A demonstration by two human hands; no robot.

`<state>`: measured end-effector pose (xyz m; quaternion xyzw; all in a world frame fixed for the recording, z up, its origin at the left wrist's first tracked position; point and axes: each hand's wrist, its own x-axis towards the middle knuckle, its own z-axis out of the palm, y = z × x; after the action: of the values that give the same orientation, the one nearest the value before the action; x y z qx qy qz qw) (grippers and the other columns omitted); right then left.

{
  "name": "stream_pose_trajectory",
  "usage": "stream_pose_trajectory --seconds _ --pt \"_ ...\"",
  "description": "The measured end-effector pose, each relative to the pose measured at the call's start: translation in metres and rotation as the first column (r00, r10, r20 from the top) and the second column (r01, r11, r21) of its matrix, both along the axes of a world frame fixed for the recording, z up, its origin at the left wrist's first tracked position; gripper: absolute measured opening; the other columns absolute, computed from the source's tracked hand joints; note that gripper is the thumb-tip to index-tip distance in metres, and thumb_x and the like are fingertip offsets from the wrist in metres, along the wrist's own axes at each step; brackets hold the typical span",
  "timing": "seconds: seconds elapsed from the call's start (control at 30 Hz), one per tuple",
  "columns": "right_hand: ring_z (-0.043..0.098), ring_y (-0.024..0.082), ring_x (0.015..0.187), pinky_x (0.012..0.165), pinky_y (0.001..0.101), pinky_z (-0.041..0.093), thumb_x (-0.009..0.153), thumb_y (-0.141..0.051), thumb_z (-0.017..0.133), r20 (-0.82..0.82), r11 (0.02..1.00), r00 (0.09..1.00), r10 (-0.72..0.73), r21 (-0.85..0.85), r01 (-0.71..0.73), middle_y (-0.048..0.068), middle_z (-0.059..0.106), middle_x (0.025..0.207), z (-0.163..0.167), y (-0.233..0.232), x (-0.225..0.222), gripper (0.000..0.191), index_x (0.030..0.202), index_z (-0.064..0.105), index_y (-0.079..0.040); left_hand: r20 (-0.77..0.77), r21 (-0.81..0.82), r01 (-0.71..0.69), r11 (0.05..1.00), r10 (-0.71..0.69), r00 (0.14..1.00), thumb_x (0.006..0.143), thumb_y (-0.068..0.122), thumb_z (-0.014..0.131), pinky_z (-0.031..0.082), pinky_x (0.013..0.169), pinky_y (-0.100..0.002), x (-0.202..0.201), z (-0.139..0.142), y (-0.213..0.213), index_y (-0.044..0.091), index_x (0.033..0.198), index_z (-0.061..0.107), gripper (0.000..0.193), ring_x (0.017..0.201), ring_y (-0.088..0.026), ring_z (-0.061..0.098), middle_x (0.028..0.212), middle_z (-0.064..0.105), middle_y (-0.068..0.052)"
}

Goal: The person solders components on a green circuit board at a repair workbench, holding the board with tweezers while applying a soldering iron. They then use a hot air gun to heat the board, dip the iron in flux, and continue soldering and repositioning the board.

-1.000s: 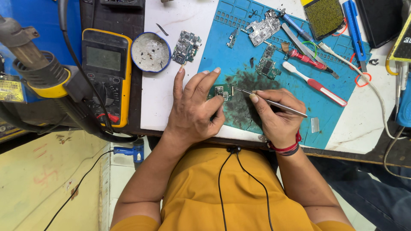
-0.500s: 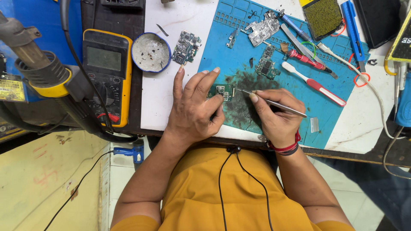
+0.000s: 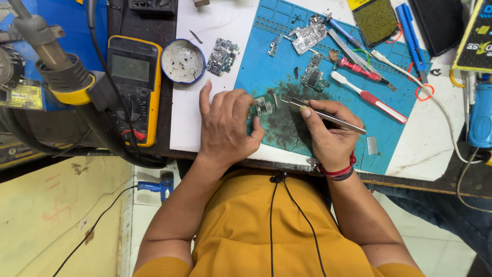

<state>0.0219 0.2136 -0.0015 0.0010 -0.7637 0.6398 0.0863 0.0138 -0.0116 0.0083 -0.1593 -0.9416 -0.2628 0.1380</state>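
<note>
We're on the single head camera, looking straight down from above onto the bench [image 3: 215, 31]. It sits close, our own chest filling the bottom edge.

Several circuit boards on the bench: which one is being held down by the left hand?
The small green board under the left hand's fingertips, at the tweezers' tip. The other boards lie untouched farther up.

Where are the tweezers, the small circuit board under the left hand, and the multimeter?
tweezers [image 3: 328, 116]: head view, mid-shaft beside the right thumb.
small circuit board [image 3: 265, 105]: head view, exposed end past the left fingers.
multimeter [image 3: 131, 68]: head view, its grey display.
</note>
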Motion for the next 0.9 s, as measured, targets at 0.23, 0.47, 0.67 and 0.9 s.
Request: stream_pose_trajectory --seconds 0.23,0.47,0.67,0.9 --pt "0.066 0.007 0.087 0.079 0.0213 0.052 0.098 0.001 0.080 -0.030 1.000 1.000 -0.003 0.017 0.003 0.007 0.075 0.100 -0.001 0.003 0.006 0.017 0.114 0.074 0.003 -0.009 0.154 0.002 0.988 0.000 1.000 0.091 0.022 0.080 0.042 0.088 -0.044 0.021 0.006 0.016 0.004 0.122 0.052 0.046 0.093 -0.028 0.065 0.111 0.064 -0.012" --pt "0.066 0.008 0.084 0.074 0.0218 0.050 0.100 -0.003 0.077 -0.032 1.000 0.999 -0.021 -0.014 0.020 0.008 0.076 0.098 -0.001 0.000 0.009 0.017 0.116 0.074 0.002 0.011 0.324 0.032 0.945 -0.038 0.999 0.092 0.020 0.079 0.047 0.088 -0.041 0.032 0.008 0.008 0.006 0.122 0.054 0.042 0.084 -0.018 0.063 0.111 0.066 -0.008" --pt "0.072 0.023 0.085 0.078 0.0321 0.053 0.101 -0.017 0.078 -0.228 0.898 0.960 0.161 0.437 -0.047 0.010 0.077 0.104 0.021 -0.014 0.007 0.025 0.120 0.071 -0.002 -0.162 0.050 -0.256 0.965 0.261 0.952 0.096 0.019 0.077 0.048 0.092 -0.041 0.017 0.009 -0.028 0.006 0.128 0.051 0.043 0.098 -0.027 0.065 0.118 0.064 -0.012" --pt "0.064 0.034 0.096 0.083 0.0427 0.052 0.083 -0.028 0.088 -0.209 0.705 0.935 0.287 0.706 -0.059 0.016 0.070 0.110 0.038 -0.045 0.004 0.055 0.123 0.062 -0.002 -0.023 -0.018 -0.421 0.907 0.421 0.907 0.099 0.030 0.082 0.054 0.080 -0.044 -0.005 0.011 -0.049 -0.002 0.144 0.044 0.067 0.092 -0.032 0.070 0.106 0.066 -0.014"
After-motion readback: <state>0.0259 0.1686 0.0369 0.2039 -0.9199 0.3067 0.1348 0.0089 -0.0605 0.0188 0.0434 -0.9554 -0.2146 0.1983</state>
